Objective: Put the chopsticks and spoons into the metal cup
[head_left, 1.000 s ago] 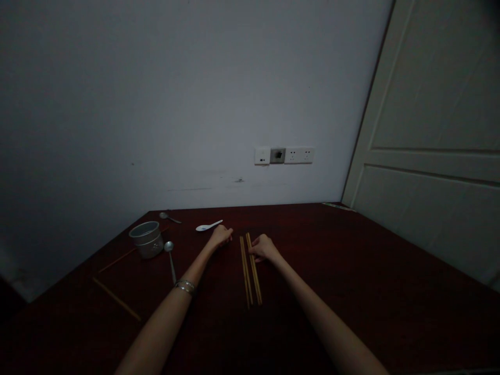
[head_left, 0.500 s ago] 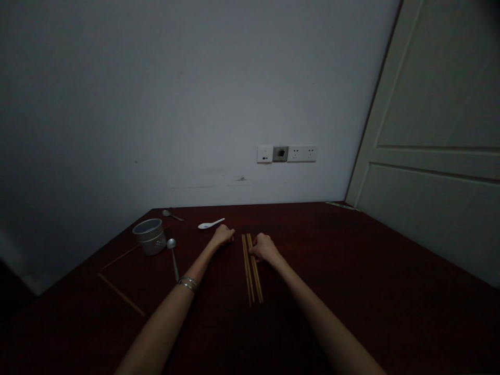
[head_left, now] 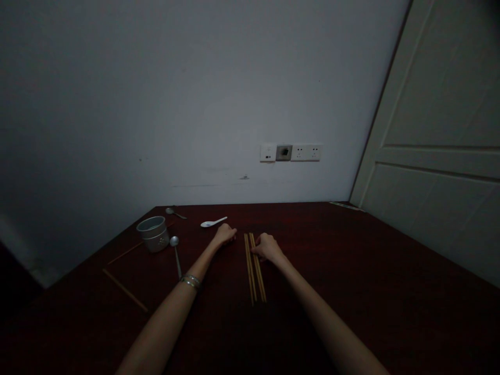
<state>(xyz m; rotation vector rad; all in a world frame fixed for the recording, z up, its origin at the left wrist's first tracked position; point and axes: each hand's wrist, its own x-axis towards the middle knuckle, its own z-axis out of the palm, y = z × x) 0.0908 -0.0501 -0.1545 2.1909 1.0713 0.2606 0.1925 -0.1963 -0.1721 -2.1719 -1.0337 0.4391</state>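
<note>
A few wooden chopsticks (head_left: 254,268) lie side by side on the dark red table (head_left: 351,271), pointing away from me. My right hand (head_left: 267,247) rests curled at their far ends, fingertips touching them. My left hand (head_left: 225,234) lies on the table just left of the chopsticks, fingers curled in a loose fist; nothing shows in it. A metal bracelet (head_left: 190,281) sits on my left wrist. A white ceramic spoon (head_left: 212,222) lies just beyond the left hand.
A small metal cup (head_left: 153,234) stands at the left, a metal spoon (head_left: 175,248) beside it and another spoon (head_left: 174,212) behind. Single chopsticks (head_left: 125,290) lie near the left edge. A wall with sockets (head_left: 290,152) is behind; a door (head_left: 441,135) is right.
The view has shifted slightly, so everything sits a little further right. Both hands stay in the same place by the chopsticks.
</note>
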